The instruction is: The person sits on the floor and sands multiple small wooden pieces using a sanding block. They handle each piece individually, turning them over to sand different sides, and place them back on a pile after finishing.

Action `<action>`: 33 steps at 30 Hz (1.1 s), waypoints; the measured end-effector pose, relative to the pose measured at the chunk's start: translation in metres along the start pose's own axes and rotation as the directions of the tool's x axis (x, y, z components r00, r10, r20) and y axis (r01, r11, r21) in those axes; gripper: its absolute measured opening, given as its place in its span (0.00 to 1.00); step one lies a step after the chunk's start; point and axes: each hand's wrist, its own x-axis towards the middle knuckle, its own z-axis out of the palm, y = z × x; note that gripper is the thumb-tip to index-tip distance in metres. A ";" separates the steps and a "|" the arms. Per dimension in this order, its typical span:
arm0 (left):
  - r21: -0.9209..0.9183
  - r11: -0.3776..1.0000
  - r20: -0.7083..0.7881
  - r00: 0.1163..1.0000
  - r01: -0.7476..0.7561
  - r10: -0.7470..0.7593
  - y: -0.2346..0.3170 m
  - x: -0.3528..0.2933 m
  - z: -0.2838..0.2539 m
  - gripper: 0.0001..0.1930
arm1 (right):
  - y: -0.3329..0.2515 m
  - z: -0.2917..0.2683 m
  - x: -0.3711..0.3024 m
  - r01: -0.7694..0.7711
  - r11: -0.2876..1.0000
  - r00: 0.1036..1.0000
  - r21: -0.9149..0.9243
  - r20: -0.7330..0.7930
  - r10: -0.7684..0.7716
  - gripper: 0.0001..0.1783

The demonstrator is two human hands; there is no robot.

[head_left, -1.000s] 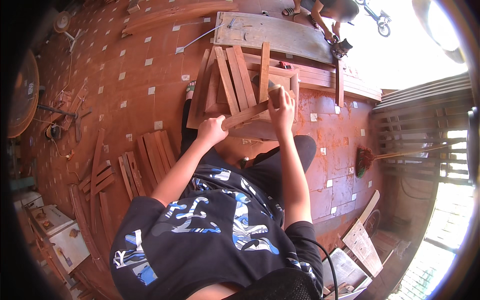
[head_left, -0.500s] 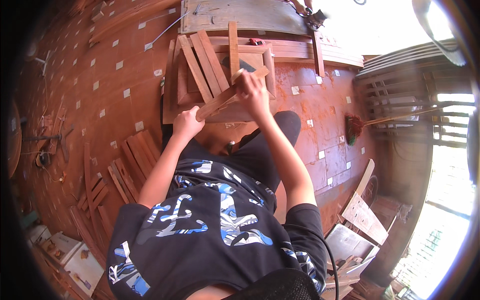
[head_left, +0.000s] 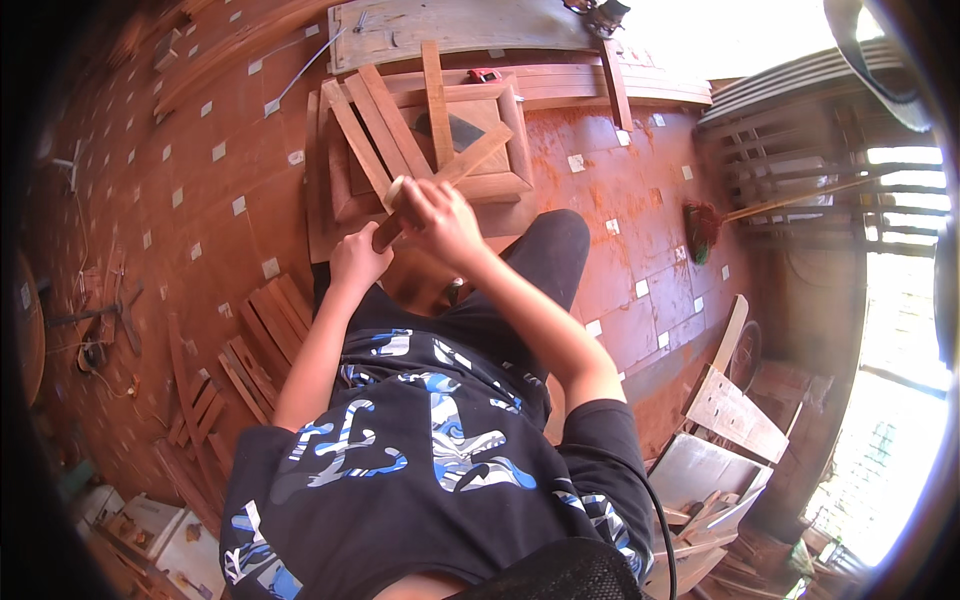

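Note:
My left hand (head_left: 358,258) is closed round the near end of a narrow wooden strip (head_left: 478,157), which slants away to the upper right. Closed over the same strip, close to my left hand, is my right hand (head_left: 442,222). A round pad with a pale edge (head_left: 395,190) sticks out from under its fingers; its kind is unclear. Beyond my hands, several loose slats (head_left: 392,118) lie fanned on a framed wooden panel (head_left: 345,207). A dark flat piece (head_left: 465,135) shows on the panel, partly covered by the strip.
A small red tool (head_left: 484,76) rests past the panel, by long stacked boards (head_left: 570,88). At the top, a dark power tool (head_left: 605,18) sits over a wooden bar. Cut slats (head_left: 275,320) lie on the floor at left. A broom (head_left: 703,228) stands at right.
My right hand has slid along the strip toward my left hand, bringing the pale-edged pad with it. My left hand still grips the near end. The whole view has shifted slightly.

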 end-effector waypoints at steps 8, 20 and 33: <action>0.001 1.000 0.012 1.000 0.024 -0.024 0.009 0.006 -0.002 0.11 | 0.107 -0.032 0.042 -0.353 0.899 0.914 -0.259 -0.299 0.273 0.33; -0.024 1.000 -0.001 1.000 -0.010 0.010 0.008 0.002 -0.007 0.09 | 0.035 -0.002 0.015 0.042 0.993 0.995 -0.112 -0.080 -0.051 0.36; -0.040 0.999 0.007 1.000 -0.015 0.016 0.010 0.008 -0.005 0.09 | 0.099 -0.016 0.037 -0.387 0.904 0.892 -0.182 -0.322 0.317 0.35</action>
